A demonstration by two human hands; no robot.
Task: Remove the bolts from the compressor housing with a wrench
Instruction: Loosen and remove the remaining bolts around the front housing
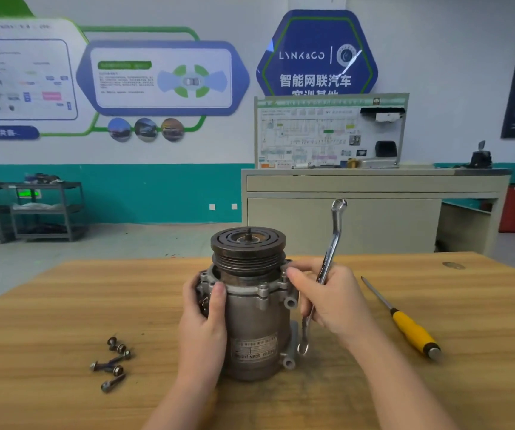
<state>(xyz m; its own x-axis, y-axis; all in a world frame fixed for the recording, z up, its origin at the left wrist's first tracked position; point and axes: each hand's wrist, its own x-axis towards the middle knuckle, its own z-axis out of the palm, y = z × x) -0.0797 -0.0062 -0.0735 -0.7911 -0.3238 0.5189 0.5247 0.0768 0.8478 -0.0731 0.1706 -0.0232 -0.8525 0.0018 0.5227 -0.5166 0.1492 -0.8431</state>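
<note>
A grey metal compressor (256,330) stands upright on the wooden table (64,305), its ribbed pulley on top. My left hand (202,318) grips the housing's left side, thumb across the front. My right hand (327,297) holds a silver double-ended ring wrench (333,234) in the palm, the shaft sticking up and its lower ring hanging beside the housing. The same hand's thumb and fingertips pinch at a bolt on the right of the housing flange. A bolt head (263,287) shows on the flange at the front. Several removed bolts (112,361) lie loose at the left.
A yellow-handled screwdriver (405,324) lies on the table to the right of my right hand. Behind the table stand a beige cabinet (358,209) with a wiring display board and, at the far left, grey shelf racks (45,209).
</note>
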